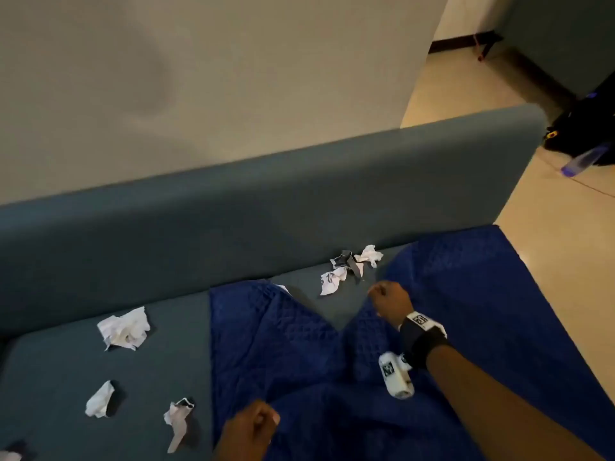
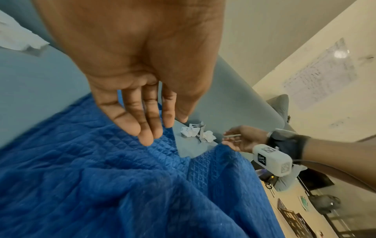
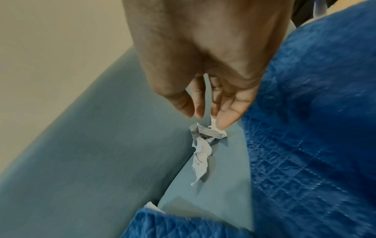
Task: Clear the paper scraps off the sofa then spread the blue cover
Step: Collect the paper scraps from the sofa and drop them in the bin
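Note:
A blue quilted cover (image 1: 466, 294) (image 2: 101, 177) (image 3: 315, 128) lies rumpled over the right half of the teal sofa seat (image 1: 66, 377). A cluster of crumpled paper scraps (image 1: 349, 267) (image 2: 195, 132) (image 3: 201, 145) sits on bare seat by the backrest. My right hand (image 1: 389, 299) (image 2: 234, 139) (image 3: 210, 116) hovers just right of that cluster, fingers loose and holding nothing. My left hand (image 1: 253, 427) (image 2: 146, 128) is at the cover's front left part, fingers nearly straight and empty. More scraps lie on the left seat: a large one (image 1: 124, 329) and two small ones (image 1: 100, 399) (image 1: 179, 420).
The sofa backrest (image 1: 233, 211) runs along a plain wall. Another scrap (image 1: 10, 455) shows at the bottom left corner, and a white bit (image 3: 151, 206) peeks from under the cover's edge. Tiled floor lies to the right, with a black bag (image 1: 582, 128) and a bottle (image 1: 582, 159).

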